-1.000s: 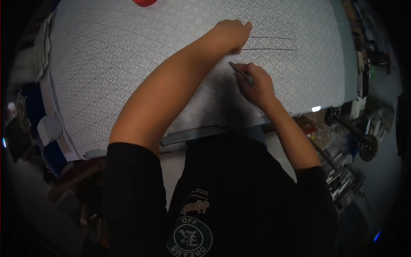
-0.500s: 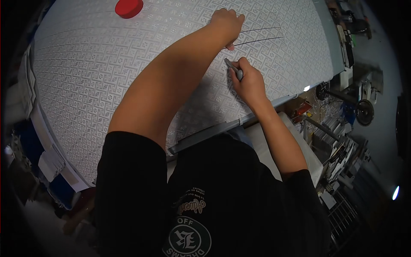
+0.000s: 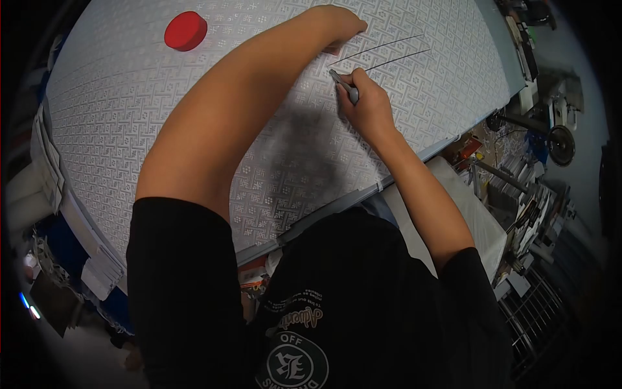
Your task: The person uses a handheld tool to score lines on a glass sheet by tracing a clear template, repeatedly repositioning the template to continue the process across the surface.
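Observation:
My right hand (image 3: 367, 102) is closed on a grey marker (image 3: 345, 87), its tip at the patterned white sheet (image 3: 162, 104) on the table. Two dark, slightly curved lines run across the sheet, up and to the right of the marker. Beyond them to the left, my left hand (image 3: 340, 24) rests on the sheet near the far ends of the lines. Its fingers are mostly hidden behind the wrist, and I cannot make out whether it holds anything. A round red object (image 3: 186, 31) lies on the sheet at the upper left.
A grey table edge (image 3: 337, 205) runs just before my body. Shelves with stacked papers (image 3: 518, 214) and a wire rack (image 3: 534, 311) stand at the right. More stacked sheets (image 3: 100, 275) lie at the lower left, beside the table.
My right hand has moved slightly up and left with the marker. My left hand has shifted left and its fingers show less. The view has shifted a little.

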Motion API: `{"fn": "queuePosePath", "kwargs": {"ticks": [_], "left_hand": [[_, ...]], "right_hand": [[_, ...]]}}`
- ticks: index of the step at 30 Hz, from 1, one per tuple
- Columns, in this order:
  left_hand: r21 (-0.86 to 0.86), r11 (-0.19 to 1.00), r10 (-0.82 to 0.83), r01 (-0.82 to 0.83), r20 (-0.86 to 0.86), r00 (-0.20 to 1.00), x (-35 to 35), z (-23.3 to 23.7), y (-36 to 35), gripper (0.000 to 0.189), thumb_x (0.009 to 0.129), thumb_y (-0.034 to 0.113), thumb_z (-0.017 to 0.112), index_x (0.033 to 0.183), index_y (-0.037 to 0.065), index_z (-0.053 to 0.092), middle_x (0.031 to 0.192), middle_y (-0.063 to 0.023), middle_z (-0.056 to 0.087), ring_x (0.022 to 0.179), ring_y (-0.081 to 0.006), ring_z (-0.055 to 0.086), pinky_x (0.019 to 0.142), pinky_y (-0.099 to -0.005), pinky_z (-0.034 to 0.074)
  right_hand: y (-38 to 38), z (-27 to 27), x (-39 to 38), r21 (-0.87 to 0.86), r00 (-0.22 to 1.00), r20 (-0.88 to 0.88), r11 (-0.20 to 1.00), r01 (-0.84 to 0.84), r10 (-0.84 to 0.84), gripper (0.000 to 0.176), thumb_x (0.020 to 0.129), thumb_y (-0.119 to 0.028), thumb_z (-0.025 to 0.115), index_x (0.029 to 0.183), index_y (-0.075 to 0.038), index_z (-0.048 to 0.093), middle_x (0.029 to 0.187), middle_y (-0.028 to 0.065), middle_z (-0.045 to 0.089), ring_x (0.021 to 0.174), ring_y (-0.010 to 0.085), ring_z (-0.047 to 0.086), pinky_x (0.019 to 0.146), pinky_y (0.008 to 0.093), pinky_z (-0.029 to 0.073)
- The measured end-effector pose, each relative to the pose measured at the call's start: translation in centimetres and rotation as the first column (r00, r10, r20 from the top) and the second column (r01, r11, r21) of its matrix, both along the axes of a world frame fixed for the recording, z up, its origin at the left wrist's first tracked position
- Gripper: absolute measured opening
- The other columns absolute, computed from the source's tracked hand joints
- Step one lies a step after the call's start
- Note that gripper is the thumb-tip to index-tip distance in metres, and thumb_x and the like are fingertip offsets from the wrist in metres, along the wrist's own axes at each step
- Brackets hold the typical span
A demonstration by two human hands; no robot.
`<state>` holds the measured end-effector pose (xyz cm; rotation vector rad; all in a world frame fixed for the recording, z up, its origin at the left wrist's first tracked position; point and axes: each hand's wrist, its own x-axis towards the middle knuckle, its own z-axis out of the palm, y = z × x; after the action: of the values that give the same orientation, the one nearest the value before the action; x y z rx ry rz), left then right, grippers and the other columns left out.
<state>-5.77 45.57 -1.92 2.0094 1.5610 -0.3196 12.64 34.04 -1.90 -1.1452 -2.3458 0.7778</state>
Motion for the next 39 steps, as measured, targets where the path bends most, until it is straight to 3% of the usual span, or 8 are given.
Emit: {"fn": "queuePosePath", "kwargs": {"ticks": [9,11,21,23,30,39], "left_hand": [[0.031,0.999,-0.043,0.042,0.059,0.997,-2.7,-4.0,1.0,0.095,0.075,0.041,0.09,0.156,0.017,0.047,0.137,-0.0156,0.061,0.129,-0.0389,0.059,0.106,-0.0489,0.05],[0.042,0.998,-0.046,0.043,0.071,0.996,-2.8,-4.5,1.3,0.093,0.075,0.041,0.089,0.155,0.017,0.048,0.138,-0.0155,0.061,0.129,-0.0388,0.059,0.106,-0.049,0.05],[0.103,0.993,-0.062,0.05,0.114,0.992,-2.4,-4.9,1.2,0.088,0.077,0.043,0.087,0.153,0.017,0.051,0.138,-0.0151,0.061,0.131,-0.0382,0.057,0.106,-0.0494,0.049],[0.125,0.991,-0.06,0.045,0.121,0.991,-2.1,-4.6,1.7,0.087,0.078,0.043,0.087,0.152,0.017,0.051,0.138,-0.015,0.061,0.131,-0.0381,0.057,0.106,-0.0495,0.048],[0.188,0.982,-0.055,0.026,0.151,0.987,-1.2,-4.4,3.0,0.083,0.079,0.044,0.086,0.151,0.017,0.053,0.139,-0.0146,0.06,0.132,-0.0377,0.056,0.107,-0.0498,0.048],[0.228,0.973,-0.07,0.025,0.193,0.979,-1.6,-6.8,5.0,0.079,0.081,0.045,0.084,0.148,0.016,0.056,0.139,-0.0142,0.06,0.133,-0.0372,0.055,0.107,-0.0502,0.047]], "right_hand": [[2.9,-1.1,-5.4,0.054,0.998,-0.056,0.999,0.008,-0.005,0.019,0.091,-0.008,0.075,0.104,-0.002,0.062,0.095,0.0178,0.076,0.084,0.0373,0.075,0.072,0.0418,0.058],[3.3,-1.5,-6.2,0.052,0.992,-0.124,0.998,0.032,-0.026,0.018,0.089,-0.006,0.073,0.101,-0.003,0.061,0.091,0.0194,0.071,0.084,0.0403,0.07,0.073,0.0475,0.056],[3.5,-2.3,-5.8,0.048,0.982,-0.182,0.997,0.053,-0.043,0.021,0.09,-0.011,0.075,0.106,-0.004,0.062,0.1,0.0184,0.074,0.092,0.0395,0.072,0.078,0.0448,0.058],[4.0,-0.8,-5.1,-0.146,0.986,-0.151,0.988,0.048,-0.07,0.021,0.092,-0.014,0.075,0.106,-0.005,0.062,0.098,0.0185,0.075,0.09,0.0402,0.073,0.076,0.0444,0.059],[6.5,0.2,-3.8,-0.038,0.991,-0.09,0.995,0.091,-0.094,0.023,0.094,-0.018,0.075,0.107,-0.007,0.06,0.094,0.0191,0.075,0.087,0.0417,0.073,0.074,0.0459,0.059],[8.3,1.6,-4.9,-0.002,0.997,0.066,0.999,0.04,-0.04,0.021,0.091,-0.014,0.074,0.105,-0.007,0.058,0.091,0.0213,0.073,0.084,0.0444,0.071,0.073,0.0504,0.057]]}}
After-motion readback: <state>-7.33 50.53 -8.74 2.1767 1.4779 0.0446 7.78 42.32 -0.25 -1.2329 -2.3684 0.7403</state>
